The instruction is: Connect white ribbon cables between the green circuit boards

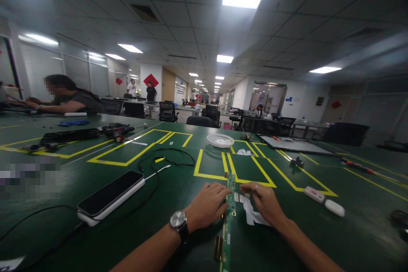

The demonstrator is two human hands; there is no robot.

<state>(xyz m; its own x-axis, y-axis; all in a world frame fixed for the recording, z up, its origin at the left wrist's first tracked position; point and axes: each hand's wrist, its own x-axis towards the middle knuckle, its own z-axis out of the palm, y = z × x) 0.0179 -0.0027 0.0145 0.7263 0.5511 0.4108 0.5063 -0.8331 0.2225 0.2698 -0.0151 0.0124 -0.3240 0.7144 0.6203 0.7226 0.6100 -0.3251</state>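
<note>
A long, narrow green circuit board (227, 238) lies lengthwise in front of me on the green table. My left hand (208, 204), below a wristwatch (178, 220), rests against the board's left edge with its thumb and fingers on it. Just right of the board is my right hand (263, 199), its fingers curled at a small connector end of a white flat cable (251, 214). What its fingertips hold is too small to make out. A copper-coloured strip (218, 248) sticks out from the board's lower left side.
A phone (111, 192) on a white block lies left, beside a looped black cable (165, 151). A white basket (220, 140) stands ahead. Right are white cases (334, 207), a screwdriver (357, 165) and a panel (295, 144). A person (73, 97) sits far left.
</note>
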